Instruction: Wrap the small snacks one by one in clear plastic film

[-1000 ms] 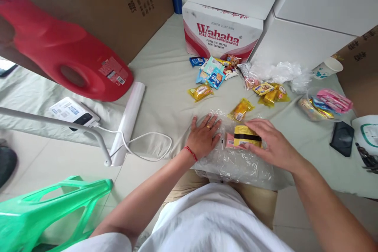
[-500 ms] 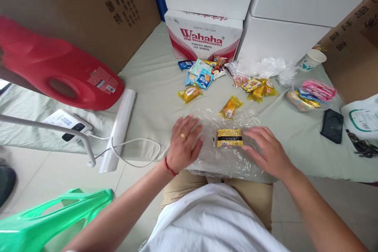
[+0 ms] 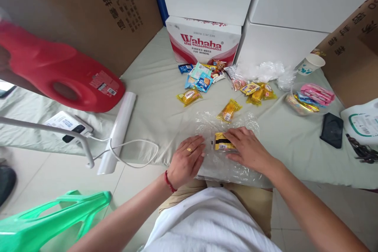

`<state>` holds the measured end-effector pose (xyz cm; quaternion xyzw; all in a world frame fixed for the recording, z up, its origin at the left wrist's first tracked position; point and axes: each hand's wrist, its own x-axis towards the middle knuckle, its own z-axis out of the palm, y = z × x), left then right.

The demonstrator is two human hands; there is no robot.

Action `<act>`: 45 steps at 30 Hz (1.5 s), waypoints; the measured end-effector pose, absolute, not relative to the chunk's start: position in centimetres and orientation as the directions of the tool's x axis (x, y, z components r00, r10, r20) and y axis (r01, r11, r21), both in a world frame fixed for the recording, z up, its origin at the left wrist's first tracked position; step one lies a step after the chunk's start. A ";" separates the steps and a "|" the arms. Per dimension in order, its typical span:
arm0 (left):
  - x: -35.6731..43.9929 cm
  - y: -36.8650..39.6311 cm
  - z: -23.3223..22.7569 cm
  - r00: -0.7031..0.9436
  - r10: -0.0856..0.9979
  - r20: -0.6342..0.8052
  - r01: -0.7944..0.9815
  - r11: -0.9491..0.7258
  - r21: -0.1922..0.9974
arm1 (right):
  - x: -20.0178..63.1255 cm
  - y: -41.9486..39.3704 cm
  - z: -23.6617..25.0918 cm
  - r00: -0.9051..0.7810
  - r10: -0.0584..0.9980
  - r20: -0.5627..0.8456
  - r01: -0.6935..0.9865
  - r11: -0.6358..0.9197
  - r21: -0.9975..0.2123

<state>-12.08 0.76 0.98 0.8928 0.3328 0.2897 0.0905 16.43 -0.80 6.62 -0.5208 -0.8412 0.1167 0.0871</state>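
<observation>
A small yellow snack packet [image 3: 222,141] with a black band lies on a crinkled sheet of transparent plastic film [image 3: 203,167] in front of me. My right hand [image 3: 246,149] reaches over the packet's right end, its fingers stretched along the top and the thumb below; it does not look closed round the packet. To the left, my left hand [image 3: 187,155] rests on the film's edge, palm down with the fingers out flat and nothing in it. Just beyond the film's middle lies another yellow packet [image 3: 229,111].
Farther back are a heap of snack packets [image 3: 201,76], more yellow packets [image 3: 258,92] and a Wahaha box [image 3: 203,43]. On the left stand a red jug [image 3: 71,78] and a white film roll [image 3: 118,134] with a cable. A plastic tub [image 3: 310,100] and black phone [image 3: 332,130] lie right.
My right hand has moved left onto the packet's right end. My left hand has come down and flattened on the film. The view has shifted slightly.
</observation>
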 end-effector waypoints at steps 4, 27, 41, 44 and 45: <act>-11.0 2.2 0.1 0.576 0.782 0.237 0.748 -0.622 0.233 | 16.0 1.5 7.1 -0.450 0.893 -0.018 0.853 0.424 -0.304; -11.6 2.7 -0.3 0.565 0.808 0.166 0.749 -0.586 0.309 | 20.5 24.5 5.7 0.333 0.940 0.074 0.936 -0.320 -0.148; -11.5 2.7 -0.7 0.571 0.803 0.170 0.748 -0.594 0.295 | 15.7 -3.5 3.9 0.259 0.940 -0.222 0.561 -0.333 -0.758; -11.5 2.7 -0.9 0.572 0.801 0.176 0.751 -0.598 0.281 | 16.4 -3.9 5.3 0.192 0.981 0.026 0.906 -0.167 -0.388; -11.4 2.7 -0.9 0.573 0.800 0.178 0.751 -0.599 0.278 | 16.6 -3.8 6.0 0.082 0.994 0.074 0.949 -0.055 -0.310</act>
